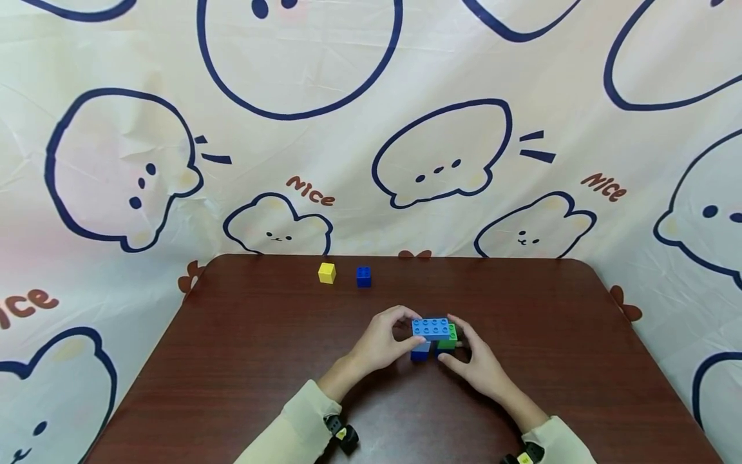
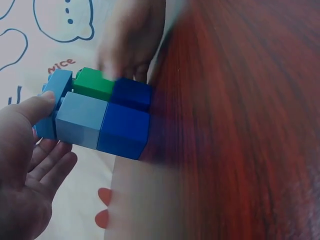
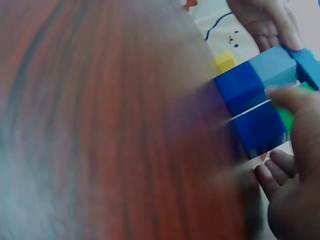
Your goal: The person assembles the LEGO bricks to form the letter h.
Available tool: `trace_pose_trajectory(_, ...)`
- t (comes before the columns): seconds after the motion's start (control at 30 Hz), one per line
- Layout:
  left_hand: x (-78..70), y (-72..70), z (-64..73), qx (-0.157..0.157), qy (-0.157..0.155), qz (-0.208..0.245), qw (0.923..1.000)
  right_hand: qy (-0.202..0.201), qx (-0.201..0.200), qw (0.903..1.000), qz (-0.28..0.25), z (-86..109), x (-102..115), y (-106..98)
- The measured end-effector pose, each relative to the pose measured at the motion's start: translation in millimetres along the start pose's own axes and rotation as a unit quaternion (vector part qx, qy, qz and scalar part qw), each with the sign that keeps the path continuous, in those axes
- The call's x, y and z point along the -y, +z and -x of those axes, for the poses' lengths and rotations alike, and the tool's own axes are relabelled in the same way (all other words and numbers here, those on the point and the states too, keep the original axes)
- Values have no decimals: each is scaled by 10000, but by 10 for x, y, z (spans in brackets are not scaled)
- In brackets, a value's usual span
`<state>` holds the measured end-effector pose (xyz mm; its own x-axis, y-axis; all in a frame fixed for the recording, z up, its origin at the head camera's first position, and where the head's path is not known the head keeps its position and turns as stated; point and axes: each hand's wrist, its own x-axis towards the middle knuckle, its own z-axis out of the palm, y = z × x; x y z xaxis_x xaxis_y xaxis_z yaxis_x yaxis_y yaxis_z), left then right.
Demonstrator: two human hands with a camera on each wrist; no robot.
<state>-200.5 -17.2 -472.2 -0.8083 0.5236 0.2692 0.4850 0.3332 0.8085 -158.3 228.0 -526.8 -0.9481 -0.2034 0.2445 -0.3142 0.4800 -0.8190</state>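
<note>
My left hand (image 1: 379, 338) pinches a long light blue toy brick (image 1: 431, 329), thumb on its near side and fingers behind. This brick lies across the top of two short stacks. A light blue brick (image 2: 81, 120) over a dark blue brick (image 2: 125, 131) makes the left stack. The right stack is a green brick (image 1: 452, 332) over another dark blue brick (image 3: 260, 129). My right hand (image 1: 478, 361) holds the right stack between thumb and fingers; it is blurred in the left wrist view.
Toward the back edge of the brown wooden table (image 1: 261, 361) stand a yellow brick (image 1: 327, 273) and a separate dark blue brick (image 1: 363, 277). A cartoon-print cloth (image 1: 348, 154) hangs behind the table and along its sides.
</note>
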Motion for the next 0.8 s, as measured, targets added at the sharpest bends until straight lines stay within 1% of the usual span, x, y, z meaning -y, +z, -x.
trace_pose_trajectory(0.17, 2, 1, -7, -12, 20, 138, 9999, -510, -457, 9968, -407, -37, 178, -69)
trace_pose_trajectory(0.3, 8, 6, -7, 8, 27, 186, 9998, -893, -603, 9934, -387, -85, 319, -98)
trace_pose_trajectory(0.37, 8, 6, -9, 19, 31, 155, 9999, -992, -615, 9927, -311, -101, 364, -94)
trace_pose_trajectory(0.47, -1, 5, -9, 30, 36, 95, 9999, -920, -700, 9931, -203, -110, 395, -72)
trace_pose_trajectory(0.6, -22, 2, 0, 45, -36, 42, 10000, -745, -819, 9937, -162, -108, 380, -37)
trace_pose_trajectory(0.8, -32, -1, 13, 32, -115, 26, 9999, -730, -831, 9937, -161, -112, 359, -23)
